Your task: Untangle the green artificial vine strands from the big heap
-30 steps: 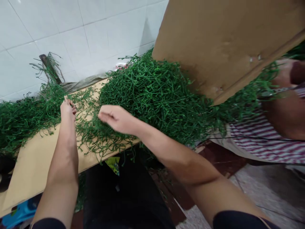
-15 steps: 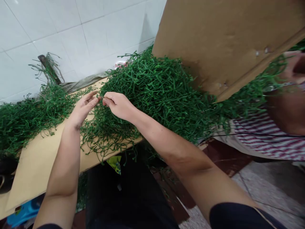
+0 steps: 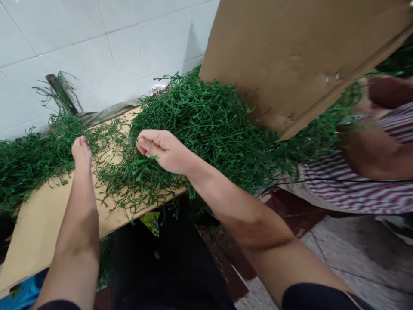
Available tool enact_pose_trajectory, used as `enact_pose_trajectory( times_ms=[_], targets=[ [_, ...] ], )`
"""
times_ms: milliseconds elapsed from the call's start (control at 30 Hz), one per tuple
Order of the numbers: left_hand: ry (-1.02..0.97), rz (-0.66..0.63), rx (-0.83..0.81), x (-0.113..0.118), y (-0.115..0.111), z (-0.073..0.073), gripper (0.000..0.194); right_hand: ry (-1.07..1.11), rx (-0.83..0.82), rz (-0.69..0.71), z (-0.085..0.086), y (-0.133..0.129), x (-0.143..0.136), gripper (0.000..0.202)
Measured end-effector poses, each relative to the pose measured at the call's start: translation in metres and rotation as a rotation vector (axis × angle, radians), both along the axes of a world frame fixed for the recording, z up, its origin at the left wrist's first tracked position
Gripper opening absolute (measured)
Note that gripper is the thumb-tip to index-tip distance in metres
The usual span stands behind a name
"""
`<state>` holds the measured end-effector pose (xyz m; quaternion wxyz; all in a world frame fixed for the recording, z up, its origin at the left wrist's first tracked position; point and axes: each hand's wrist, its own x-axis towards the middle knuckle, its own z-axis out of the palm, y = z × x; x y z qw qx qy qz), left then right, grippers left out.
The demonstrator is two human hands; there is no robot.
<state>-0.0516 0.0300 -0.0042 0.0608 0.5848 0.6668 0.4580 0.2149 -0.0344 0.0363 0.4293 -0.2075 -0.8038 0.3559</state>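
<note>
My left hand is at the near side of the left heap of green sprigs, fingers curled closed. Whether anything is between them is too small to make out. My right hand hovers over the front of the large middle heap of thin, branching green sprigs. Its thumb and fingers are pinched together, and the green tip of a sprig shows beneath the palm. Loose sprigs lie scattered on the tan board between the two heaps.
A large brown cardboard sheet slants over the right of the middle heap. Beyond it sits another person in a striped top. White wall tiles rise behind. A dark upright stick stands back left. Something blue is below the board.
My hands have parted. The left has moved left from the middle to the left heap, its fingers now curled. The right has stayed near the middle heap, slightly lower.
</note>
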Motion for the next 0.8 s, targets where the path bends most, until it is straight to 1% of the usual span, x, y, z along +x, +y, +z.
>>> enact_pose_trajectory(
  times_ms=[33, 100, 133, 200, 267, 300, 367, 433, 467, 500, 533, 600, 700, 800],
  targets=[
    [-0.021, 0.06, 0.004, -0.004, -0.001, -0.001, 0.026, 0.015, 0.006, -0.056, 0.001, 0.002, 0.003, 0.027],
    [-0.044, 0.053, -0.074, 0.002, -0.005, -0.001, 0.019, 0.009, -0.003, -0.187, 0.001, 0.011, 0.005, 0.025],
    [-0.03, 0.008, -0.137, 0.01, -0.008, 0.002, 0.018, -0.006, -0.008, -0.238, 0.001, 0.016, 0.004, 0.024],
    [0.023, -0.078, -0.223, 0.03, -0.015, 0.01, 0.028, -0.039, 0.005, -0.298, -0.001, 0.025, -0.003, 0.022],
    [0.024, -0.138, -0.17, 0.05, -0.024, 0.021, 0.037, -0.073, 0.032, -0.318, -0.002, 0.03, -0.01, 0.022],
    [-0.016, -0.188, -0.121, 0.059, -0.029, 0.025, 0.041, -0.089, 0.042, -0.321, -0.003, 0.032, -0.014, 0.023],
    [-0.135, -0.364, -0.071, 0.075, -0.04, 0.031, 0.05, -0.116, 0.047, -0.326, -0.003, 0.035, -0.018, 0.024],
    [-0.194, -0.562, -0.133, 0.088, -0.051, 0.033, 0.054, -0.111, 0.036, -0.346, -0.003, 0.037, -0.019, 0.025],
    [-0.182, -0.621, -0.182, 0.093, -0.055, 0.032, 0.053, -0.1, 0.026, -0.357, -0.003, 0.039, -0.018, 0.026],
    [-0.153, -0.638, -0.222, 0.097, -0.059, 0.03, 0.049, -0.084, 0.014, -0.366, -0.003, 0.041, -0.018, 0.026],
    [-0.118, -0.622, -0.248, 0.1, -0.061, 0.027, 0.043, -0.065, -0.001, -0.368, -0.003, 0.043, -0.016, 0.026],
    [-0.057, -0.55, -0.26, 0.103, -0.064, 0.021, 0.034, -0.015, -0.041, -0.375, -0.004, 0.049, -0.014, 0.027],
    [0.0, -0.491, -0.202, 0.106, -0.067, 0.013, 0.032, 0.083, -0.155, -0.421, -0.006, 0.06, -0.016, 0.028],
    [0.058, -0.445, -0.124, 0.113, -0.076, 0.009, 0.031, 0.141, -0.23, -0.481, -0.008, 0.073, -0.029, 0.029]
  ],
)
